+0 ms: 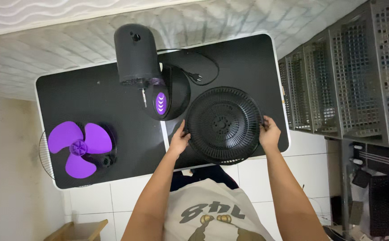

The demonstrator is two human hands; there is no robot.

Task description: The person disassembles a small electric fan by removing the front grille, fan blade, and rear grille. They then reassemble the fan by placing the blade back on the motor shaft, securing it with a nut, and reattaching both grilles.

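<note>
Taking the fan body (152, 76) with its motor housing as the landmark, the fan lies in parts on the black surface (82, 91): well to its left the purple blade (79, 147) rests loose on a wire grille (45, 154) that overhangs the edge, so neither is mounted. The motor shaft (143, 96) stands bare. Just right of the body, the left hand (179, 138) and right hand (269, 133) grip the black round grille (223, 125) by opposite rims, fingers curled around it, near the front edge. The power cord (199, 71) lies unplugged behind it. By my reading, nothing is yet joined to the body
</note>
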